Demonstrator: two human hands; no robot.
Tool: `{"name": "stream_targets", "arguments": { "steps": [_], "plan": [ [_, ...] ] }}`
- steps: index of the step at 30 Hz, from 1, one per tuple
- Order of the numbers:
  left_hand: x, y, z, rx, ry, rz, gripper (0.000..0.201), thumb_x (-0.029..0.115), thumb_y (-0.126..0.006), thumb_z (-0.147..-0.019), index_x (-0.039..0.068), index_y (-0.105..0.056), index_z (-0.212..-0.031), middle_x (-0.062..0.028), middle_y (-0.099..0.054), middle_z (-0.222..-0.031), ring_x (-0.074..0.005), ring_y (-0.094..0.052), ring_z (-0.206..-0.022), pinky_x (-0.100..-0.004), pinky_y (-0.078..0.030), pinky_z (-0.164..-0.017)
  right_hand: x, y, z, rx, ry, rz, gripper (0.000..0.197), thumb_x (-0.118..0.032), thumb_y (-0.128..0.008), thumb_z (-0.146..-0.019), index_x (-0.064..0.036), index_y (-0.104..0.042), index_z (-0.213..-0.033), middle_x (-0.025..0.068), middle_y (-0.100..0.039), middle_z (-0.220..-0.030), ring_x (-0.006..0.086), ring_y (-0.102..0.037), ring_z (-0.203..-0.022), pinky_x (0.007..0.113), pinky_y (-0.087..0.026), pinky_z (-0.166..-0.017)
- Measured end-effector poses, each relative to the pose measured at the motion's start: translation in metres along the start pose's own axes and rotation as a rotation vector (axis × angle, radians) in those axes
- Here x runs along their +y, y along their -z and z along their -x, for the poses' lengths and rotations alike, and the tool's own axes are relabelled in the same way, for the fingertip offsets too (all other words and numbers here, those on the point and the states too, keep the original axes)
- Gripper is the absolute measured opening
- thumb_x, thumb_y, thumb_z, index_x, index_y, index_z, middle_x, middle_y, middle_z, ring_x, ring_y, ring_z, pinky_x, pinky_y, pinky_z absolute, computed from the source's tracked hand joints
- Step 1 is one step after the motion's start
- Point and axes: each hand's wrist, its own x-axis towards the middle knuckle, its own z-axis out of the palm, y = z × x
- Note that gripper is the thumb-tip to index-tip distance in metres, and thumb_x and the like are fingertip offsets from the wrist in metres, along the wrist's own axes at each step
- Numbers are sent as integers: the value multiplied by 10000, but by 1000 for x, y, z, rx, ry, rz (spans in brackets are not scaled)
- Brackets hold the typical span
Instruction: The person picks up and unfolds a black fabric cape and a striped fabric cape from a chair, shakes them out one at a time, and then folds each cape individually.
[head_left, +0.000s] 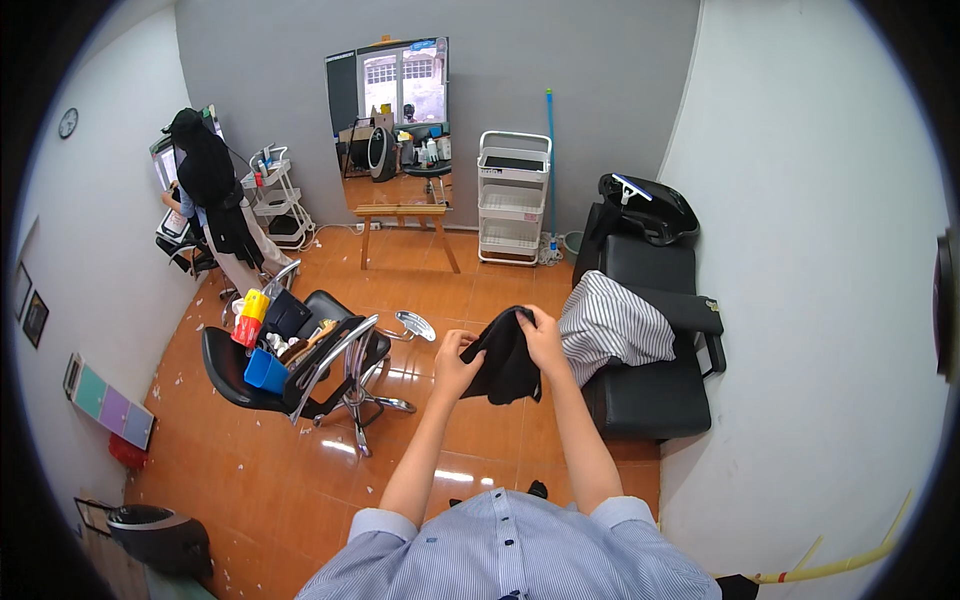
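A piece of black cloth (506, 362) hangs in front of me at mid-view, its kind hard to make out. My left hand (458, 364) pinches its left edge, fingers closed. The upper right corner is gripped by my right hand (543, 340), with the thumb over the fabric. Just right of that hand, a striped grey-and-white cloth (622, 325) lies draped over a black shampoo couch (655, 410). To the left stands a black salon chair (228, 365) loaded with a blue container (266, 371), a red-and-yellow box (250, 318) and several small tools.
A shampoo basin (665, 212) tops the couch's far end. Beyond are a white trolley (514, 205), a mop (551, 160) and a mirror on an easel (400, 211). At far left a person in black (207, 175) stands by another trolley (284, 205). Scraps litter the orange tiles.
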Motion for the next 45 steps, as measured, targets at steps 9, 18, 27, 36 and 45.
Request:
{"name": "stream_targets", "arguments": {
  "steps": [9, 18, 27, 36, 45],
  "plan": [
    [-75, 14, -20, -224, -182, -369, 288, 359, -704, -734, 117, -678, -888, -28, -618, -956, -195, -566, -940, -428, -325, -813, -50, 73, -49, 26, 204, -48, 171, -119, -562, -892, 31, -600, -965, 73, -631, -870, 143, -574, -824, 263, -440, -766],
    [-28, 73, -111, -353, -283, -61, 162, 127, -723, -723, 22, -674, -836, -77, -654, -814, -223, -621, -771, -315, -464, -698, 6, 149, -46, -142, 14, 354, 206, -138, -592, -870, 37, -624, -972, 57, -625, -796, 116, -545, -758, 256, -429, -714],
    [9, 112, -149, -485, 24, 386, 354, -19, -658, -775, 12, -599, -1123, 20, -620, -780, -55, -550, -719, -219, -459, -683, -29, 182, -37, -247, -172, -242, 189, -121, -584, -878, 27, -647, -978, 41, -659, -881, 119, -605, -809, 237, -454, -777],
    [-5, 67, -125, -498, 511, 1206, 244, 233, -508, -924, 41, -575, -1059, -49, -639, -989, -158, -616, -892, -296, -483, -804, -3, 148, -32, -129, -406, -1142, 334, -205, -477, -888, 61, -614, -1036, 189, -645, -1024, 295, -636, -942, 388, -491, -883],
    [23, -12, -52, 123, 551, 1145, 222, 209, -497, -935, 27, -524, -1058, -89, -619, -994, -187, -610, -898, -311, -495, -799, 13, 52, 13, 272, -342, -1122, 353, -246, -525, -910, 38, -555, -1117, 147, -591, -1157, 254, -563, -1073, 370, -415, -977]
  ]
}}
